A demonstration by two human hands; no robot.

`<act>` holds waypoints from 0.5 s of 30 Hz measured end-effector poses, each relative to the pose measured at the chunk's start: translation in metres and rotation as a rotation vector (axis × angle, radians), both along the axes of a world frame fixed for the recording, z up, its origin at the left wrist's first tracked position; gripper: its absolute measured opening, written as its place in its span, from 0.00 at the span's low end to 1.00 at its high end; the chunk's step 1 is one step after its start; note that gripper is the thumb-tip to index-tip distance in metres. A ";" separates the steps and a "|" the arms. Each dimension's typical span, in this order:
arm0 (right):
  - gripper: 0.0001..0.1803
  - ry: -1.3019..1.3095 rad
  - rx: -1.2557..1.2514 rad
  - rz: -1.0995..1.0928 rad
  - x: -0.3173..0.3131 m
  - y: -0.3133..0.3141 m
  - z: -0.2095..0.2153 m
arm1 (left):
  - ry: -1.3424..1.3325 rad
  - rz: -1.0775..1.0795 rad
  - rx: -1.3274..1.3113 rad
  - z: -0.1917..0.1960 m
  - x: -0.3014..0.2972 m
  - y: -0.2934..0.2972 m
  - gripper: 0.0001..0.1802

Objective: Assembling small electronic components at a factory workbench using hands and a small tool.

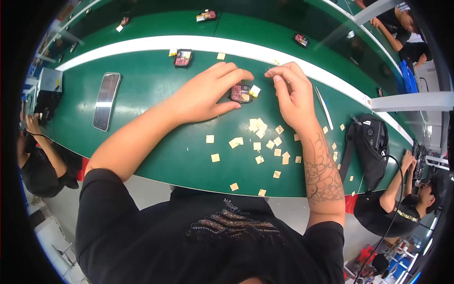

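Note:
A small black case with a red circuit board [240, 93] lies on the green table, a white-and-yellow piece [255, 91] at its right side. Curled round the case is my left hand [213, 91], thumb at the near edge and forefinger along the far edge. My right hand [294, 92] is raised just right of it, thumb and forefinger pinched together. Something thin and pale shows at those fingertips, too small to name. Several small cream-coloured squares [257, 125] lie scattered nearer me. White tweezers [325, 108] rest right of my right hand.
A phone [107, 101] lies at the left, and another small black case [183, 58] stands by the white divider [198, 42]. A black bag [370, 149] with a strap sits at the right. Other people work on both sides and across the table.

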State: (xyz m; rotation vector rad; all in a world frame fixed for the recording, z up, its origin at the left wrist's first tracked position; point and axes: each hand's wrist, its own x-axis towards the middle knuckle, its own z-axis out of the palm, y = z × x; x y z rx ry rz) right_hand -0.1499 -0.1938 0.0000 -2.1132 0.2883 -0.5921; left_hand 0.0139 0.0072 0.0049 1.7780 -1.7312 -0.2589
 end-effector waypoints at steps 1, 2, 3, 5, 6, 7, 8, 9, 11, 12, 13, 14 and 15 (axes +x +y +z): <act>0.07 -0.032 -0.107 0.071 0.001 0.003 0.004 | 0.038 -0.006 0.001 -0.003 0.003 0.001 0.35; 0.07 -0.064 -0.214 0.145 0.001 0.006 0.008 | 0.077 -0.012 0.000 -0.004 0.005 0.002 0.35; 0.06 0.031 -0.182 0.175 -0.001 0.011 0.011 | 0.096 0.000 -0.009 -0.005 0.006 0.006 0.35; 0.06 0.139 -0.204 0.178 -0.006 0.019 0.019 | 0.074 -0.017 -0.003 -0.006 0.004 0.007 0.36; 0.06 0.226 -0.212 0.169 -0.006 0.021 0.023 | 0.099 0.003 -0.021 -0.006 0.005 0.007 0.36; 0.06 0.217 -0.229 0.170 -0.007 0.022 0.028 | 0.082 -0.013 -0.027 -0.005 0.004 0.008 0.36; 0.06 0.238 -0.243 0.191 -0.007 0.025 0.031 | 0.062 -0.031 -0.033 -0.006 0.006 0.009 0.36; 0.06 0.253 -0.273 0.169 -0.008 0.028 0.033 | 0.069 -0.041 -0.052 -0.008 0.007 0.009 0.36; 0.04 0.289 -0.373 0.127 -0.009 0.034 0.037 | 0.067 -0.027 -0.086 -0.012 0.007 0.008 0.36; 0.04 0.304 -0.383 0.136 -0.010 0.037 0.040 | 0.044 -0.025 -0.105 -0.014 0.006 0.008 0.36; 0.04 0.338 -0.458 0.126 -0.010 0.042 0.041 | 0.054 -0.019 -0.109 -0.014 0.005 0.009 0.36; 0.04 0.369 -0.531 0.114 -0.010 0.046 0.042 | 0.034 -0.018 -0.108 -0.013 0.004 0.011 0.36; 0.05 0.396 -0.555 0.105 -0.010 0.049 0.044 | 0.011 -0.019 -0.105 -0.012 0.003 0.012 0.35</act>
